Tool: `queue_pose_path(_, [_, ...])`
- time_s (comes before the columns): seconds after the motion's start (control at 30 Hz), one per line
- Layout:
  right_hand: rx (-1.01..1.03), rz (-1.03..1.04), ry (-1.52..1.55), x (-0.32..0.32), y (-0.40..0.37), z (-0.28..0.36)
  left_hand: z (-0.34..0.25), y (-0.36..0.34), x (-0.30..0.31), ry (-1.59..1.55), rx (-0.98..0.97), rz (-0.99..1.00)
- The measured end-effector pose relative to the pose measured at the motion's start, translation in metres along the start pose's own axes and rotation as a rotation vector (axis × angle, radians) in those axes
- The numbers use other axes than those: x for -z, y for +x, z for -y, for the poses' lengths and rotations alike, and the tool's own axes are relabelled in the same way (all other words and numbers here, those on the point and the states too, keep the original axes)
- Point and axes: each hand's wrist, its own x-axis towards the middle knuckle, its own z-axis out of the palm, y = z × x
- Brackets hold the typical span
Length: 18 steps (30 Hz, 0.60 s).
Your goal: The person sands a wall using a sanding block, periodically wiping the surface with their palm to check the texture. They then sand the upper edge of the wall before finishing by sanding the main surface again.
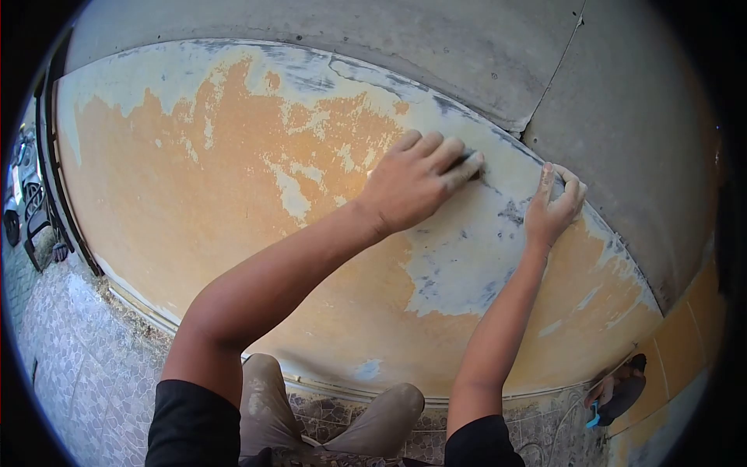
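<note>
My left hand (416, 183) is closed and pressed against a low wall (233, 156) with patchy orange and whitish paint. Between its thumb and fingers shows a small dark pad (471, 165), mostly hidden, perhaps folded sandpaper. Farther right, my right hand (554, 208) has its fingers bent over the wall's upper edge, with the thumb on the painted side. Pale dust coats the fingers of both hands. Around them lies a whitish scraped patch (467, 257) with grey and blue marks.
Above the wall stretches a grey concrete surface (436, 39) with a crack line. A pipe (292, 381) runs along the wall's foot over patterned paving (101, 366). Another person (622, 393) crouches at the lower right. A dark metal frame (58, 187) stands at the left end.
</note>
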Motion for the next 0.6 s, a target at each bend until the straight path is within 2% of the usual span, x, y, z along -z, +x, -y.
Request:
queue_pose_path(0.03, [-0.016,0.000,0.007,0.001,0.001,0.002,-0.014,-0.005,-0.002,-0.020,-0.129,0.049])
queue_pose_path(0.1, [0.028,0.035,0.068,0.009,0.003,0.003,0.004,-0.008,-0.001,-0.041,-0.063,-0.010])
queue_pose_path(0.17, [0.064,0.057,0.116,0.020,0.005,0.001,0.045,-0.003,0.016,0.170,0.112,-0.090])
queue_pose_path(0.23, [0.080,0.135,0.113,0.026,0.007,0.002,0.101,-0.002,0.035,0.280,0.456,-0.319])
queue_pose_path(0.3, [0.096,0.100,0.072,0.020,0.006,-0.003,0.142,-0.010,0.053,0.366,0.716,-0.430])
queue_pose_path(0.37, [0.102,0.073,0.051,0.009,0.002,-0.002,0.133,-0.012,0.041,0.360,0.697,-0.479])
queue_pose_path(0.4, [0.045,0.034,-0.031,0.003,0.001,0.001,0.106,-0.008,0.035,0.347,0.607,-0.414])
queue_pose_path(0.43, [-0.012,-0.007,-0.112,-0.003,0.000,0.003,0.071,-0.008,0.031,0.191,0.460,-0.303])
queue_pose_path(0.5, [-0.043,-0.024,-0.101,-0.008,-0.001,0.002,0.025,-0.026,0.004,0.151,0.012,-0.072])
queue_pose_path(0.57, [-0.034,0.008,-0.042,0.001,0.000,0.002,0.028,-0.028,0.013,0.172,-0.049,-0.052])
queue_pose_path(0.6, [-0.010,0.051,0.030,0.009,0.003,0.004,0.045,-0.024,0.022,0.168,0.032,-0.096])
